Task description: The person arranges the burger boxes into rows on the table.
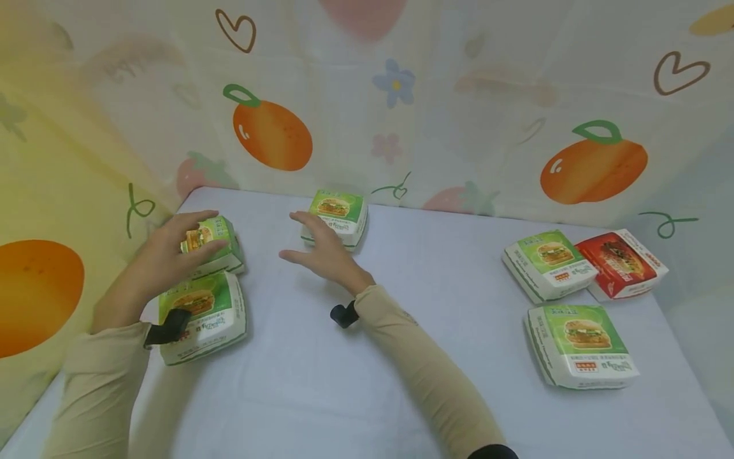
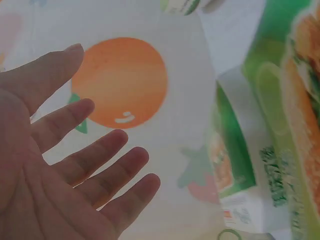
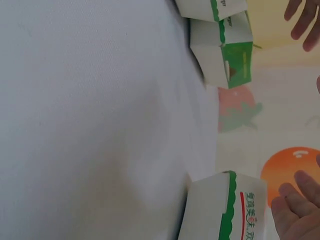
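My left hand (image 1: 157,261) hovers with spread fingers over two green-and-white burger boxes at the left. It partly covers the back left box (image 1: 229,245); the front left box (image 1: 215,312) lies below the wrist. In the left wrist view, the palm (image 2: 30,185) faces the camera and holds nothing, with box sides at the right. My right hand (image 1: 329,255) is held before the back middle burger box (image 1: 350,213), thumb and fingers apart. Nothing is between them. The right wrist view has its fingers (image 3: 297,205) beside that box's white side (image 3: 212,207).
On the right of the white-covered table (image 1: 424,357) lie a green burger box (image 1: 550,258), a red one (image 1: 622,264) against it, and another green one (image 1: 585,344) nearer the front. A fruit-patterned curtain (image 1: 436,146) hangs along the back and left.
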Demonstrator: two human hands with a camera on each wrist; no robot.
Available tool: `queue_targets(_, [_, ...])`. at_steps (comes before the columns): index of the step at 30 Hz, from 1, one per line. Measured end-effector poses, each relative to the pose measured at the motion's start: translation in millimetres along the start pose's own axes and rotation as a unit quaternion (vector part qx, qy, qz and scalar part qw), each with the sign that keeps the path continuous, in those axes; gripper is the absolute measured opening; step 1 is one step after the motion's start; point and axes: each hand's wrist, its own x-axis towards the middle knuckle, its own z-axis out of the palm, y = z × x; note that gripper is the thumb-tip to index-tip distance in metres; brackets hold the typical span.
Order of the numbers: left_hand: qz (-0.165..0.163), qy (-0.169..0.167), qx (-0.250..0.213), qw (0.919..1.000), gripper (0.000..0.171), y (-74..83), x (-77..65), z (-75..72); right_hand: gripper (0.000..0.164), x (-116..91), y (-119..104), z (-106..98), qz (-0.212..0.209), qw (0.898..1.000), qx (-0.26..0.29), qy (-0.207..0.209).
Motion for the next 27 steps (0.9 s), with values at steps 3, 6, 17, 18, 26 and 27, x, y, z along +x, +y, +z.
queue_targets(3, [-0.015,-0.001,-0.003,0.9999,0.061,-10.0,0.1,0.7,0.07,1,0,4,-0.003,1.0,-0.003,-0.004])
queue_targets(6, [-0.019,0.0,0.0,0.9998,0.062,-19.7,0.7,2.5,0.067,2,-1,9,0.0,1.0,-0.008,-0.008])
queue_targets(17, [-0.06,-0.005,-0.002,0.9982,0.066,-48.7,6.6,-1.4,0.062,10,-4,29,-0.002,1.0,-0.012,-0.024])
queue_targets(18, [-0.056,-0.005,-0.005,0.9984,0.066,-51.3,6.7,-1.4,0.062,11,-4,30,-0.001,1.0,-0.012,-0.025])
queue_targets(26, [-0.081,-0.025,-0.019,0.9962,0.07,-69.2,6.4,-5.0,0.058,17,-2,47,0.004,0.999,-0.005,-0.041])
queue_targets(27, [-0.083,-0.03,-0.017,0.9959,0.07,-70.0,6.6,-5.6,0.058,18,-1,49,0.005,0.999,-0.007,-0.044])
